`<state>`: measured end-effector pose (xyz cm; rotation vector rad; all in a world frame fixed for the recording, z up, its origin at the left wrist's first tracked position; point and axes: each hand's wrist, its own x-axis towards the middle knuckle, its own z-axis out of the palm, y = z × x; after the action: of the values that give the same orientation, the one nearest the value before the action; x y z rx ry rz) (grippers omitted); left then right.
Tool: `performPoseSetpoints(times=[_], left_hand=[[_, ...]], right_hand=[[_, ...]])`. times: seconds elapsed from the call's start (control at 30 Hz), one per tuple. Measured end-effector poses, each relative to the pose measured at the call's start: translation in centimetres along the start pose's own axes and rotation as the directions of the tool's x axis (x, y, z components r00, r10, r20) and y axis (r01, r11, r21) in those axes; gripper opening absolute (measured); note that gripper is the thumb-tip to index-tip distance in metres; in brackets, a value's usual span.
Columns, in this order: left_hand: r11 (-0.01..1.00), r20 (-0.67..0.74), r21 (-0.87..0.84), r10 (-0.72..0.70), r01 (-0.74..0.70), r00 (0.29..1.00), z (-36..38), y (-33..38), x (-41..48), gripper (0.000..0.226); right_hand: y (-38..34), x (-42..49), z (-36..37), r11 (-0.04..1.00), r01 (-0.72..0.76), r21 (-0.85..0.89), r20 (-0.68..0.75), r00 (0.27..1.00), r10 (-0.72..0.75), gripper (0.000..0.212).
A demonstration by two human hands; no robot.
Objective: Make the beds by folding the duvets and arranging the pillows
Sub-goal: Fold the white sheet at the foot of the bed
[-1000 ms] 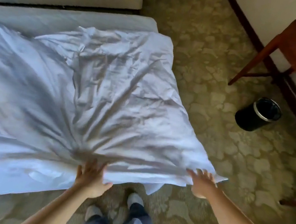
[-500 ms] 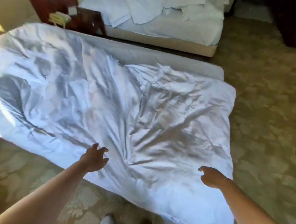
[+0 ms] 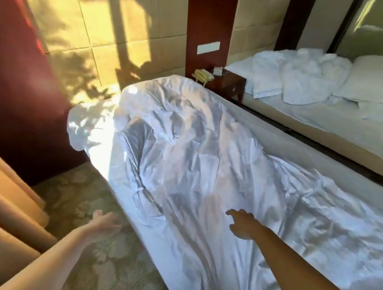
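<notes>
Sunlit hotel room, padded wall, red wall panel (image 3: 208,35), a telephone (image 3: 203,75) on the nightstand (image 3: 229,83); on the far bed (image 3: 312,128) the pillows (image 3: 379,78) lie heaped and untouched. Both hands have let go of the foot edge they were tugging a moment ago, and the duvet (image 3: 206,172) lies spread but wrinkled along the near bed, draping its long edge, so folding looks next. The left hand (image 3: 105,222) hangs over the carpet (image 3: 97,267) beside that edge and the right hand (image 3: 240,224) above the duvet, fingers (image 3: 233,213) loosely spread, pinching nothing; no writing is legible.
</notes>
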<state>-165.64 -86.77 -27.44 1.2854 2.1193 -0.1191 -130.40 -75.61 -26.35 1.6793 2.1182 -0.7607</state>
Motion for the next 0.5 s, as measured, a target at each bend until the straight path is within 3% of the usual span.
performPoseSetpoints(times=[0.13, 0.37, 0.5], left_hand=[[0.994, -0.054, -0.101, -0.058, 0.052, 0.997, -7.0, -5.7, 5.0, 0.042], [0.97, -0.11, -0.244, -0.018, -0.009, 0.994, -20.4, -12.1, 13.7, 0.041], [0.959, -0.041, -0.284, -0.023, 0.011, 0.999, -23.3, -13.9, 18.5, 0.041]], right_hand=[[-6.9, 6.0, -3.2, 1.0, -0.026, -0.002, -0.036, 0.999, 0.026, 0.051], [-17.9, 14.2, -8.0, 0.994, -0.06, 0.093, -0.115, 0.991, 0.071, 0.052], [-23.1, 18.0, -8.3, 0.993, -0.03, 0.114, -0.019, 0.999, 0.032, 0.058]])
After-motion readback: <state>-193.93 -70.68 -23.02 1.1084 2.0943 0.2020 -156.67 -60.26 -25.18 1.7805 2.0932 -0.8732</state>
